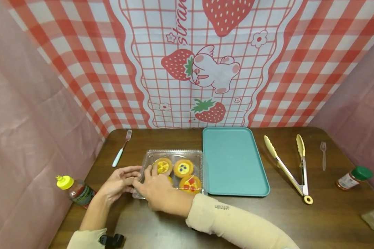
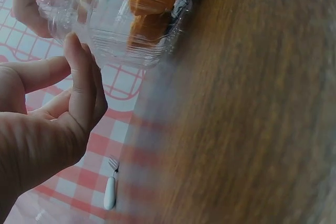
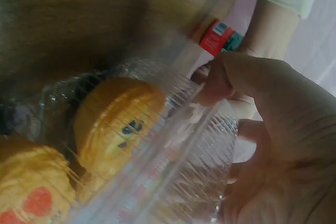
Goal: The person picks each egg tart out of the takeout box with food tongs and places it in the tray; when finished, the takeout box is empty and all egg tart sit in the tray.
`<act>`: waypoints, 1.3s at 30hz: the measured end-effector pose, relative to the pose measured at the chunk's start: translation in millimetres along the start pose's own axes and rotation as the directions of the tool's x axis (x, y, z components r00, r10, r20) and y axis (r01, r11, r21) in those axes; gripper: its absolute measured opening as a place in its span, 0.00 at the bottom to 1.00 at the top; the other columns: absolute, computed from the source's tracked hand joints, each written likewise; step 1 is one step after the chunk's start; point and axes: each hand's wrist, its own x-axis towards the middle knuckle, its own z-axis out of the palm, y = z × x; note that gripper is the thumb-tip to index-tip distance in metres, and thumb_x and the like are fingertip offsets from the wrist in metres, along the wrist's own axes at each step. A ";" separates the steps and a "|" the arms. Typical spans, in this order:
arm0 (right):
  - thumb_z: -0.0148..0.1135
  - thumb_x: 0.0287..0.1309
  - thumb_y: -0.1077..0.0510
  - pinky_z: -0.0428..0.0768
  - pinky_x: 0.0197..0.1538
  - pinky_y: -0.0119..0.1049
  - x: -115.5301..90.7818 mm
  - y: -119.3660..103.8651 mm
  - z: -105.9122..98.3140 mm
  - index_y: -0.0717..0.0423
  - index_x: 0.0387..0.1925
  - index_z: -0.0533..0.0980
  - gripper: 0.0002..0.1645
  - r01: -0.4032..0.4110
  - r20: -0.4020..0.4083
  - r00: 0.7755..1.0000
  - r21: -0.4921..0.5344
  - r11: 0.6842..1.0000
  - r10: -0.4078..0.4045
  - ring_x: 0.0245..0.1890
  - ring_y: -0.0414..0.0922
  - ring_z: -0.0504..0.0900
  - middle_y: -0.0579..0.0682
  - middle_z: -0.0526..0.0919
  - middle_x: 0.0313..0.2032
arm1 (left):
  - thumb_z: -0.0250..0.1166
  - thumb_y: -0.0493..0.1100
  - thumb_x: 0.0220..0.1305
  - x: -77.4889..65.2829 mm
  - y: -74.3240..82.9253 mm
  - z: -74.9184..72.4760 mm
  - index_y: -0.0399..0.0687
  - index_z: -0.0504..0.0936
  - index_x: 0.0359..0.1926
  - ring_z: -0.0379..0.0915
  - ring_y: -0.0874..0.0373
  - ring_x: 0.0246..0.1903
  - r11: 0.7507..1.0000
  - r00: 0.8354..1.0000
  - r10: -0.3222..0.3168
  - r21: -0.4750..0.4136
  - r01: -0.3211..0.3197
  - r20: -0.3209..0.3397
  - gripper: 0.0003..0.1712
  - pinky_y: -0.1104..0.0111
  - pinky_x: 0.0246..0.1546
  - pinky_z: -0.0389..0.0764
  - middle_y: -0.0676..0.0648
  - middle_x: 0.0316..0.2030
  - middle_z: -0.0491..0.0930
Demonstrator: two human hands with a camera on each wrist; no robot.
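A clear plastic clamshell container (image 1: 174, 152) stands on the table, holding several fruit-topped tarts. One tart (image 1: 183, 168) has dark berries; another (image 1: 190, 185) carries red pieces. At the container's left edge, my left hand (image 1: 119, 183) pinches the rim between thumb and fingertips. My right hand (image 1: 157, 190) reaches across from the right and grips the same side, its fingers over the lid and partly covering the tarts on the left. Close up in the right wrist view, the thumb and fingers of the right hand (image 3: 273, 129) lie on either side of the clear plastic edge.
A teal tray (image 1: 235, 162) lies right beside the container. Farther right are tongs (image 1: 288, 173), a clear plastic fork (image 1: 323, 155) and a green-capped jar (image 1: 352, 178). A blue-handled fork (image 1: 119, 154) lies at the back left; a yellow-capped sauce bottle (image 1: 78, 192) stands left of my left arm.
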 end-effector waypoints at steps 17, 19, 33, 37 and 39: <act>0.73 0.51 0.41 0.84 0.42 0.52 1.6 4.2 3.4 0.40 0.64 0.70 0.40 0.047 -0.117 0.993 0.106 0.993 -0.034 0.59 0.62 0.75 0.66 0.73 0.62 | 0.60 0.26 0.65 0.4 -0.1 -6.8 0.41 0.74 0.56 0.80 0.58 0.33 0.995 0.986 0.000 -0.101 0.017 0.170 0.20 0.67 0.27 0.84 0.48 0.39 0.80; 0.75 0.48 0.42 0.84 0.45 0.50 2.7 4.7 3.3 0.41 0.61 0.73 0.38 0.048 -0.139 0.990 0.128 0.991 -0.030 0.57 0.60 0.77 0.64 0.76 0.59 | 0.60 0.26 0.64 0.8 -0.3 -5.8 0.40 0.73 0.56 0.79 0.59 0.31 0.997 0.987 0.015 -0.073 -0.003 0.161 0.19 0.68 0.26 0.83 0.49 0.37 0.80; 0.80 0.38 0.48 0.78 0.26 0.33 5.8 13.3 1.7 0.38 0.42 0.83 0.24 0.021 -0.181 0.983 0.315 0.949 0.038 0.35 0.41 0.77 0.42 0.83 0.33 | 0.58 0.25 0.61 4.7 2.5 -4.5 0.26 0.66 0.59 0.76 0.61 0.29 0.999 0.993 0.016 0.043 -0.021 0.118 0.24 0.68 0.25 0.83 0.49 0.36 0.76; 0.79 0.41 0.49 0.75 0.25 0.31 5.8 20.8 -3.5 0.39 0.43 0.84 0.22 0.062 -0.223 0.974 0.414 0.908 0.035 0.28 0.38 0.77 0.40 0.83 0.29 | 0.57 0.23 0.60 3.5 4.1 -4.1 0.31 0.70 0.58 0.76 0.60 0.31 0.999 0.994 0.022 0.042 -0.027 0.108 0.23 0.67 0.26 0.83 0.48 0.37 0.77; 0.78 0.41 0.51 0.73 0.23 0.31 5.5 27.5 -11.5 0.40 0.47 0.84 0.25 0.072 -0.246 0.968 0.481 0.874 0.055 0.23 0.38 0.74 0.40 0.83 0.29 | 0.56 0.21 0.60 2.6 5.2 -4.0 0.33 0.72 0.56 0.77 0.59 0.32 0.999 0.994 0.031 0.026 -0.034 0.101 0.23 0.65 0.26 0.84 0.46 0.38 0.78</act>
